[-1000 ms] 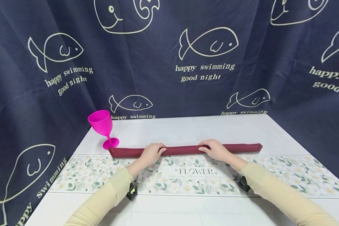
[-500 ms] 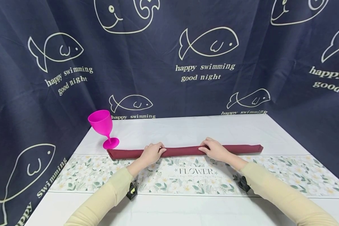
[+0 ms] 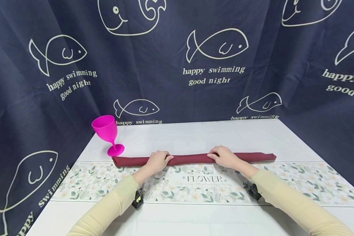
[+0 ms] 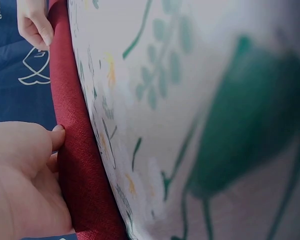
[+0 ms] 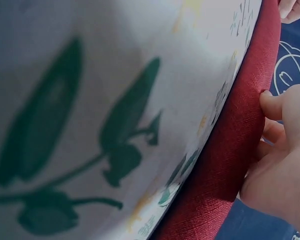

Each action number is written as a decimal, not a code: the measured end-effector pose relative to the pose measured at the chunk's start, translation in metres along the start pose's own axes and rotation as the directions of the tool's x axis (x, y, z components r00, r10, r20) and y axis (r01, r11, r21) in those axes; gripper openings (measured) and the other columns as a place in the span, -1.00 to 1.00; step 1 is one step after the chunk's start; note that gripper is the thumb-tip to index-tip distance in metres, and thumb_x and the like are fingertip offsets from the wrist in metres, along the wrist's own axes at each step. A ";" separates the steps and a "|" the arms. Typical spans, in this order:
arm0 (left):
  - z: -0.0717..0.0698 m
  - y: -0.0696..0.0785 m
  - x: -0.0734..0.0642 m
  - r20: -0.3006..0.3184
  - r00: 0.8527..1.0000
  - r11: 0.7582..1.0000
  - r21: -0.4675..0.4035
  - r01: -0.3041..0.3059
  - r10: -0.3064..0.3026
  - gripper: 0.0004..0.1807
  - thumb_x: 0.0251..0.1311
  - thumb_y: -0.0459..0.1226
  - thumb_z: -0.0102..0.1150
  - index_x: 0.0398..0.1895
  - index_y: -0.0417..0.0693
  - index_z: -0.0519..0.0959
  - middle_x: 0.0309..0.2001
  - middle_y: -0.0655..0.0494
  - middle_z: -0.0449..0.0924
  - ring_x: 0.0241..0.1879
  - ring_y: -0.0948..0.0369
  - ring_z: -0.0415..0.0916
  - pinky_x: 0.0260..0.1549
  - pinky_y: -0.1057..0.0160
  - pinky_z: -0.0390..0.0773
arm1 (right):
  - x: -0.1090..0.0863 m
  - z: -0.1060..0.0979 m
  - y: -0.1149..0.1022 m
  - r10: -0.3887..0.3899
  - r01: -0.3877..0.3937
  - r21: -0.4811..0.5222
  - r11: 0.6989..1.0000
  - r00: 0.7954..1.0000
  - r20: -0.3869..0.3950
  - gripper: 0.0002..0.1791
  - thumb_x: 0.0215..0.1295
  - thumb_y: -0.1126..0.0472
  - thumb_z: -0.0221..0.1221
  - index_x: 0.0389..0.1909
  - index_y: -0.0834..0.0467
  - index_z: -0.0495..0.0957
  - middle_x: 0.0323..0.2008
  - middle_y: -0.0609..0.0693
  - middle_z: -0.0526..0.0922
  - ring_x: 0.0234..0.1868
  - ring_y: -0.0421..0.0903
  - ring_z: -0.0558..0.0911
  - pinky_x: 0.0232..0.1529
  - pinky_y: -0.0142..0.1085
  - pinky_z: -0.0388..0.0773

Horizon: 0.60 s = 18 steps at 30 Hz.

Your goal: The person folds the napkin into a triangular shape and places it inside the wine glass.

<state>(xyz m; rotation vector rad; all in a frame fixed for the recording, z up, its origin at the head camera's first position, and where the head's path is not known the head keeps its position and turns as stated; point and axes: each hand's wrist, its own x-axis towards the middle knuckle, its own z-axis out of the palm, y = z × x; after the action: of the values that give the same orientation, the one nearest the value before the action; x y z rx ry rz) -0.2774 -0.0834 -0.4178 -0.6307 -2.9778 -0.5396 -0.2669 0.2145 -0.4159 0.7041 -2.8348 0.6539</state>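
A long, narrow strip of rolled or folded dark red cloth (image 3: 191, 159) lies crosswise on the table, over the back edge of the floral band. My left hand (image 3: 158, 161) holds it left of its middle, fingers over the far side. In the left wrist view the thumb of the left hand (image 4: 25, 180) presses on the cloth's near face. To the right of the middle my right hand (image 3: 223, 156) grips the same roll. Its thumb (image 5: 271, 105) lies against the cloth in the right wrist view, and the other fingers are partly hidden behind.
A bright pink goblet (image 3: 106, 129) stands upright at the back left, its foot close to the cloth's left end. The white table (image 3: 194, 134) carries a floral printed band (image 3: 191, 193) with the word FLOWER. Dark blue curtains (image 3: 165, 82) enclose the back and sides.
The cloth's left end has come slightly nearer, away from the goblet's foot. Its right end has shifted a little right and nearer. Both hands stay at nearly the same places on it.
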 end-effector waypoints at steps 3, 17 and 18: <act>0.001 -0.001 0.000 -0.005 1.000 1.000 0.009 -0.006 0.006 -0.66 0.35 -0.05 -0.06 -0.21 -0.04 0.63 -0.32 0.09 0.68 -0.18 0.03 0.57 -0.17 0.00 0.43 | 0.000 0.001 0.000 0.017 -0.018 0.040 0.999 1.000 0.020 -0.83 0.32 0.15 0.11 -0.32 0.15 0.61 -0.53 -0.13 0.54 -0.46 -0.20 0.44 -0.35 -0.27 0.40; -0.001 0.001 -0.001 0.016 0.999 0.998 0.060 0.032 -0.033 -0.61 0.36 0.02 -0.12 -0.32 -0.02 0.60 -0.39 0.09 0.64 -0.22 0.00 0.54 -0.19 -0.01 0.41 | 0.000 0.000 -0.003 0.060 -0.067 0.096 0.993 0.995 0.074 -0.83 0.36 0.16 0.05 -0.40 0.12 0.52 -0.60 -0.13 0.43 -0.54 -0.21 0.35 -0.43 -0.35 0.30; -0.001 0.001 -0.001 0.018 0.999 0.997 0.063 0.035 -0.037 -0.61 0.36 0.02 -0.13 -0.32 -0.03 0.60 -0.38 0.08 0.63 -0.22 0.01 0.53 -0.19 -0.01 0.40 | 0.000 0.000 -0.003 0.059 -0.066 0.092 0.994 0.995 0.077 -0.82 0.36 0.15 0.05 -0.41 0.12 0.51 -0.61 -0.12 0.43 -0.55 -0.21 0.34 -0.43 -0.35 0.30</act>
<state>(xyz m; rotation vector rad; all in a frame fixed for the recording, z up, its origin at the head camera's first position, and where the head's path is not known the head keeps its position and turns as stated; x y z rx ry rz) -0.2758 -0.0835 -0.4172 -0.5815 -3.0156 -0.4432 -0.2651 0.2121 -0.4146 0.6700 -2.9206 0.7927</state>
